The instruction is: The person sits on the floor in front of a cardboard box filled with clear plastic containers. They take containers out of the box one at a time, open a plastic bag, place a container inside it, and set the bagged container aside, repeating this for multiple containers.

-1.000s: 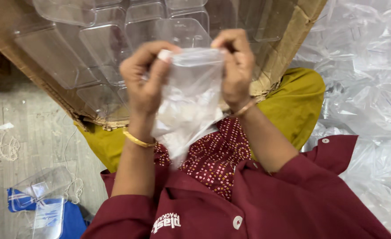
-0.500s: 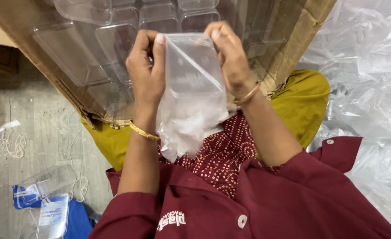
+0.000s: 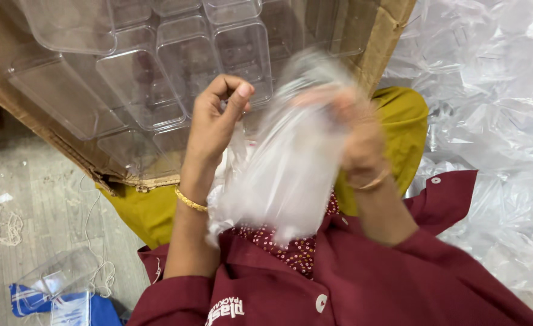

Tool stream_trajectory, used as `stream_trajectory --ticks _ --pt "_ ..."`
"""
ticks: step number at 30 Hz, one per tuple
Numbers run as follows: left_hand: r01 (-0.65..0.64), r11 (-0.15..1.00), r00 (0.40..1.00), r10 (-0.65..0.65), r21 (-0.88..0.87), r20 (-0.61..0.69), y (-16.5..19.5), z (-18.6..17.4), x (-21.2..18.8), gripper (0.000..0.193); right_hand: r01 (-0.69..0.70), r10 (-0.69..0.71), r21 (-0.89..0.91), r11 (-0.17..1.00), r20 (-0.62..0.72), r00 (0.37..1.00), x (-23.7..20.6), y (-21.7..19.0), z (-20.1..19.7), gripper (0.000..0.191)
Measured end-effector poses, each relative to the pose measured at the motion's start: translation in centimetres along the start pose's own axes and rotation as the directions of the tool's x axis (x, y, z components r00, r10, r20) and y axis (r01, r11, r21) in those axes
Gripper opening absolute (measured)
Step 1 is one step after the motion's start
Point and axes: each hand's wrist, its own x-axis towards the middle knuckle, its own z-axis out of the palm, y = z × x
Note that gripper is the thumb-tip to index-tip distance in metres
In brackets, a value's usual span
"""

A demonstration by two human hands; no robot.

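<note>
A clear plastic bag [image 3: 290,175] hangs in front of my chest, blurred by motion. My right hand [image 3: 354,130] grips its upper right side and is blurred too. My left hand [image 3: 215,121] is at the bag's left edge with the fingers curled and the thumb raised; whether it still pinches the film is hard to tell. Both wrists wear gold bangles. Behind the hands an open cardboard box [image 3: 375,51] holds several clear plastic containers [image 3: 176,78].
A heap of crumpled clear plastic sheeting [image 3: 495,121] fills the right side. On the grey floor at lower left lie a clear container [image 3: 58,278] on a blue item and some loose string [image 3: 4,226]. My maroon sleeves and yellow garment fill the bottom.
The bag has swung down and to the right with my right hand, now motion-blurred. My left hand has loosened from the bag's top edge and sits lower.
</note>
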Motion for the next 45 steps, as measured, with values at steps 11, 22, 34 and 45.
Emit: stream_trajectory --ticks 11,22,34,45 --pt "0.11 0.987 0.963 -0.077 -0.117 0.257 -2.1 2.0 -0.4 0.033 0.185 -0.146 -0.074 0.98 -0.896 0.419 -5.4 -2.4 -36.0 0.05" --pt "0.067 0.986 0.978 -0.035 -0.152 0.207 -2.4 4.1 0.0 0.033 0.156 -0.23 -0.191 0.969 -0.478 0.848 -0.2 2.2 -9.7 0.042" --pt "0.202 0.93 0.977 -0.169 -0.306 0.13 -1.5 2.4 -1.1 0.037 -0.364 0.317 -0.266 0.893 -0.204 0.926 -1.1 4.0 -0.1 0.013" --pt "0.183 0.97 0.964 -0.145 -0.162 0.222 -4.6 1.6 -2.0 0.022 -0.275 0.258 -0.03 0.961 -0.259 0.931 -1.5 4.5 -0.1 0.018"
